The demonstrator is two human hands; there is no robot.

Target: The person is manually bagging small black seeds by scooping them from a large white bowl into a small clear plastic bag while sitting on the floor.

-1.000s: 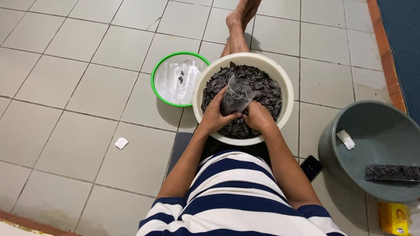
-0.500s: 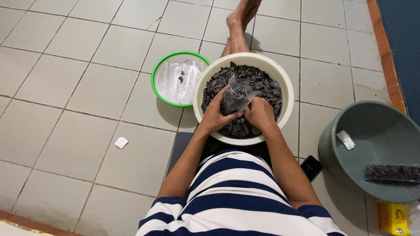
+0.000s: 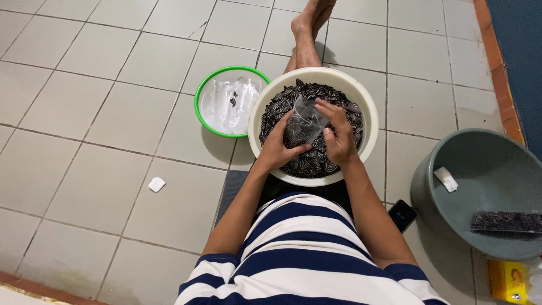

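Note:
A white basin full of dark swirl-patterned snack pieces rests in front of me on the tiled floor. Over it, my left hand holds a small clear plastic bag partly filled with the dark pieces. My right hand grips the same bag from the right side, fingers at its top. A green-rimmed bowl with empty clear plastic bags stands just left of the basin.
A grey tub at the right holds a filled dark packet and a small white item. A black phone lies by my right arm. A white scrap lies on the tiles; a yellow box sits bottom right.
My right hand has lifted from low beside the bag to its upper right edge. The bag stands slightly higher over the basin.

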